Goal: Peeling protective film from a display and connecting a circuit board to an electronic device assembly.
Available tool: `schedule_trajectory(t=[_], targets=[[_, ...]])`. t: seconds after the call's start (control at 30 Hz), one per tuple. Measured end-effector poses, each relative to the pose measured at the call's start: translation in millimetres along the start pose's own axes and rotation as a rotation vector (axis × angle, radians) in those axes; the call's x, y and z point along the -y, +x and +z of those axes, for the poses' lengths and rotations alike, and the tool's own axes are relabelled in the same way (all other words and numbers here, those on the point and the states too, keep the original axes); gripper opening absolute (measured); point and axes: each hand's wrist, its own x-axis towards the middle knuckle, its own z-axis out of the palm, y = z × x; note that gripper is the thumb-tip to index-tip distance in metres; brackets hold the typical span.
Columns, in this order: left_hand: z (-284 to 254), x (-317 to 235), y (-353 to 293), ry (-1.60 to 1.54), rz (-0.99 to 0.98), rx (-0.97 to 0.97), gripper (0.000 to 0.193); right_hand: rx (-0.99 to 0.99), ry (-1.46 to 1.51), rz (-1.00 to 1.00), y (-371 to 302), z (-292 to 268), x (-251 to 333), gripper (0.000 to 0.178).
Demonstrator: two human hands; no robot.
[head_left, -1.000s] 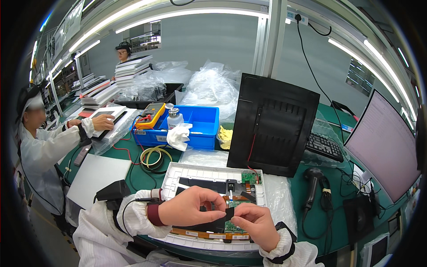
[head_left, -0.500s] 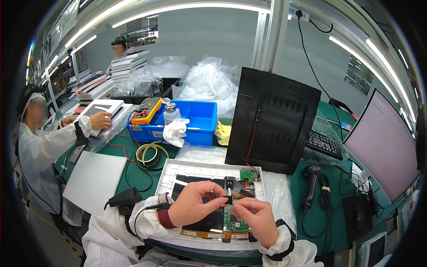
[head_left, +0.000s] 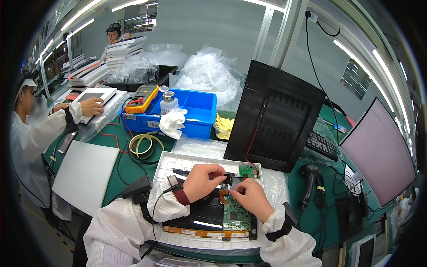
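- Head view looks down on my green counter (head_left: 133, 167), which runs out past both my hands on every side.
- Beyond my right hand (head_left: 249, 200), a black panel back (head_left: 275, 115) stands upright, leaning a little, with a red wire coming down from it toward my fingers.
- Farther right of that hand, a tilted monitor (head_left: 378, 151) faces me, with a black keyboard (head_left: 322, 144) between it and the panel.
- Under both hands lies a white foam tray (head_left: 178, 162); it carries a dark flat display panel (head_left: 200, 213) that reaches from my wrists toward my body.
- Past my left hand (head_left: 200, 180), well apart, sits a blue bin (head_left: 198, 111) with a white cloth (head_left: 171, 122) draped over its front wall and a yellow multimeter (head_left: 141, 98) at its left end.
- Just below my right hand, a green circuit board (head_left: 235, 216) lies on the display panel.
- Right of my right hand, a black handheld scanner (head_left: 309, 178) rests on the counter.
- Both my hands are pinched narrow on a small black connector piece (head_left: 227, 180), fingertips nearly meeting over the top edge of the board.
- A smaller green board (head_left: 247, 171) sits just beyond my right fingertips.
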Motion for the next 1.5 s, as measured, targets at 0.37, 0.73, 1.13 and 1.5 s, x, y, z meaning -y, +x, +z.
schedule_trajectory(t=[0.37, 0.73, 1.13, 1.5], targets=[[-3.3, 3.3, -0.6, 0.140, -0.002, -0.024, 0.015, 0.033, 0.099, 0.121, 5.6, 8.1, -1.4, 0.022], [-3.8, 4.3, 0.3, 0.178, 0.059, -0.075, 0.015, 0.008, 0.003, 0.080, 9.6, 10.9, 0.4, 0.020], [-7.3, -3.1, -0.2, 0.102, -0.063, 0.011, 0.017, 0.090, 0.159, -0.007, 9.1, -3.5, 2.4, 0.013], [1.6, 23.3, 1.2, 0.031, 0.104, 0.117, 0.013, 0.115, 0.204, -0.017, 6.6, -4.8, 0.1, 0.011]])
